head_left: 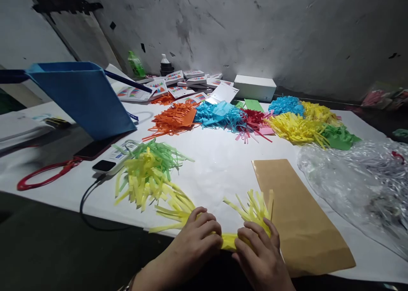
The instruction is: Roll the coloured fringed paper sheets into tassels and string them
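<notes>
A strip of yellow fringed tissue paper [228, 241] stretches between my hands at the table's near edge. My left hand [204, 233] is closed around its left part, and cut fringe spreads out past the fingers to the left. Around its right part my right hand [258, 244] is closed, with fringe fanning upward beyond the fingertips. The middle of the strip looks flat and uncut. A yellow and green tissue tassel bundle [146, 167] lies to the left of my left hand. Just right of my right hand is a sheet of brown paper [299, 214].
Orange [175, 118], blue [219, 114] and yellow tassel piles [295, 127] line the table's far side. A clear plastic bag [363, 189] lies right. A blue fabric holder [86, 97], power bank [110, 161] and red cord [47, 176] sit left. Printed boxes [191, 82] stand behind.
</notes>
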The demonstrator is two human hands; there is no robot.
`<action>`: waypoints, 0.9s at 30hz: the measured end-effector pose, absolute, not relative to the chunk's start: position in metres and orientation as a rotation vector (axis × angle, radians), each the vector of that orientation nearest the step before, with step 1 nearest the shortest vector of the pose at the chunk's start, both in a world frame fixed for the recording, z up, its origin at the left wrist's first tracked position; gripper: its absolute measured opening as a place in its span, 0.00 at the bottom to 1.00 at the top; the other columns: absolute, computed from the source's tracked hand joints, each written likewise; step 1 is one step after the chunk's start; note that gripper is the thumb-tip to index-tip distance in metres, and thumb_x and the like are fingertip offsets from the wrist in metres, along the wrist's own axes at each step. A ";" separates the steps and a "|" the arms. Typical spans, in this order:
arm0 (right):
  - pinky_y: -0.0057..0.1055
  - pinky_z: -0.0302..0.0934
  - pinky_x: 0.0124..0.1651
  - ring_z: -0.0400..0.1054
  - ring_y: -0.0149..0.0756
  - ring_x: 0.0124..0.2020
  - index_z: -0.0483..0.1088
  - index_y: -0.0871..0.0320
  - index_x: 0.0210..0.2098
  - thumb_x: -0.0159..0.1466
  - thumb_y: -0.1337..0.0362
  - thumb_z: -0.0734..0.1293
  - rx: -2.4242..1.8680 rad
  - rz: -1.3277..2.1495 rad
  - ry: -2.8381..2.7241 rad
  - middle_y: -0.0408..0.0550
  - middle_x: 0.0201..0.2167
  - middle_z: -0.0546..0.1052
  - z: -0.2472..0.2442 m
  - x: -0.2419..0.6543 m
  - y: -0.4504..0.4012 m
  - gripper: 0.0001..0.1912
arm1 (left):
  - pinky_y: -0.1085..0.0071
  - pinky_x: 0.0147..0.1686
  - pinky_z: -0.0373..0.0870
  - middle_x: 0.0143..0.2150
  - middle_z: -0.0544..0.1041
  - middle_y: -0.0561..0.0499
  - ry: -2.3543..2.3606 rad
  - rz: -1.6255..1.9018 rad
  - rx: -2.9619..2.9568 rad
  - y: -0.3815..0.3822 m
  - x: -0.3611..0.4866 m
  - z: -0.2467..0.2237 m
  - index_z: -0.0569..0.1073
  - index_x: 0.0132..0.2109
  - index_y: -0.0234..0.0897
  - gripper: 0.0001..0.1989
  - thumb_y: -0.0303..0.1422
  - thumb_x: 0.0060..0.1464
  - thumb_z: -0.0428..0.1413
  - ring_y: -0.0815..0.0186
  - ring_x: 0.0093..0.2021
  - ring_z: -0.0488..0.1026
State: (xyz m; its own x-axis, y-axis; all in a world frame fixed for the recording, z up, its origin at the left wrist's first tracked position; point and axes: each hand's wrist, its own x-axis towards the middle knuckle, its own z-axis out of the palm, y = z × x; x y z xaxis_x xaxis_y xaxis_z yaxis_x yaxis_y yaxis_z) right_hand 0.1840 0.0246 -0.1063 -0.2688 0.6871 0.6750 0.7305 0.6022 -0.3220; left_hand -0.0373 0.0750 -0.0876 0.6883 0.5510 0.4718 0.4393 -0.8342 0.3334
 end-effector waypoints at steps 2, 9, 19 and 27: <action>0.43 0.42 0.67 0.72 0.36 0.48 0.73 0.53 0.34 0.71 0.62 0.63 -1.159 -0.018 -1.970 0.41 0.37 0.80 -0.103 0.188 0.022 0.10 | 0.58 0.56 0.55 0.34 0.77 0.54 0.769 0.889 2.650 0.075 -0.038 -0.089 0.71 0.37 0.40 0.08 0.27 0.66 0.52 0.64 0.39 0.69; 0.48 0.45 0.67 0.72 0.41 0.52 0.75 0.56 0.43 0.70 0.67 0.63 -1.192 -0.221 -1.987 0.49 0.45 0.80 -0.100 0.179 0.016 0.08 | 0.57 0.53 0.61 0.41 0.77 0.49 0.818 0.970 2.554 0.071 -0.038 -0.094 0.75 0.42 0.42 0.09 0.27 0.66 0.51 0.62 0.44 0.69; 0.44 0.49 0.61 0.73 0.38 0.43 0.74 0.55 0.40 0.72 0.66 0.61 -1.256 -0.100 -1.852 0.45 0.36 0.80 -0.117 0.180 0.005 0.10 | 0.58 0.46 0.60 0.38 0.74 0.49 0.923 0.895 2.498 0.066 -0.044 -0.083 0.71 0.37 0.39 0.07 0.24 0.63 0.53 0.61 0.41 0.67; 0.49 0.48 0.58 0.69 0.41 0.39 0.70 0.55 0.33 0.71 0.67 0.59 -1.514 -0.169 -1.800 0.46 0.34 0.76 -0.103 0.163 0.021 0.12 | 0.55 0.48 0.58 0.39 0.72 0.47 1.309 0.771 2.478 0.060 -0.029 -0.077 0.68 0.35 0.37 0.07 0.24 0.62 0.50 0.59 0.41 0.67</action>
State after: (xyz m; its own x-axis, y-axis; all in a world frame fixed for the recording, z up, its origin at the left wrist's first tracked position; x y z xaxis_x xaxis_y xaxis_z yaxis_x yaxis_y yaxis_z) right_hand 0.1629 0.0214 -0.1026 -0.0041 0.7869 0.6171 0.8880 0.2866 -0.3596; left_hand -0.0293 0.0604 -0.0772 0.4610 0.8191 0.3415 0.6956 -0.5725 0.4340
